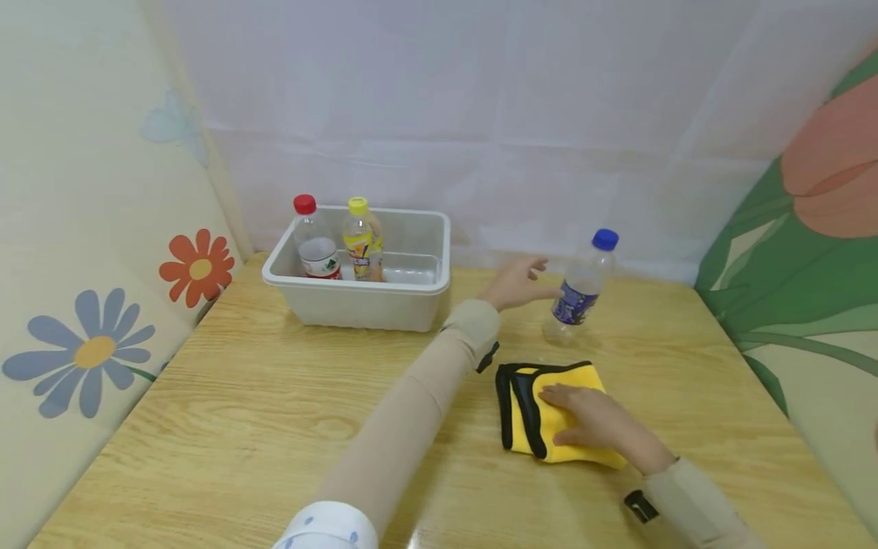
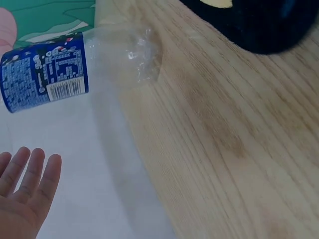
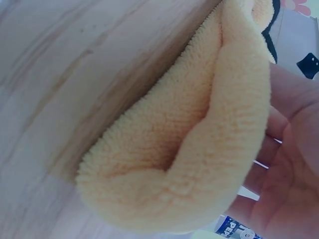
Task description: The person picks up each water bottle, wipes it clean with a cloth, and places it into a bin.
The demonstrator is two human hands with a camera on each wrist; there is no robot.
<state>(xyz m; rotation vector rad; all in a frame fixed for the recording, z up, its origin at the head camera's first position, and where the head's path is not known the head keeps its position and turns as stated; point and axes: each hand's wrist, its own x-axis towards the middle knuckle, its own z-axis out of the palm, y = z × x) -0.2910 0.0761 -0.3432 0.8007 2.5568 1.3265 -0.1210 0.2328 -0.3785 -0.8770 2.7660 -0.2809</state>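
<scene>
In the head view, our left hand (image 1: 519, 284) is beside the blue-capped bottle (image 1: 577, 303), our right hand (image 1: 595, 417) on the folded yellow cloth (image 1: 559, 450). Left wrist: straight, slightly spread fingers (image 2: 49, 183); we'd best grip round the label (image 2: 45, 73). Right wrist: fingers slightly parted, tips hidden; pressing lightly seems enough.

A white sheet (image 1: 439, 99) stands between a flower-patterned left panel (image 1: 82, 183) and a pink-flowered right panel (image 1: 816, 259).
</scene>
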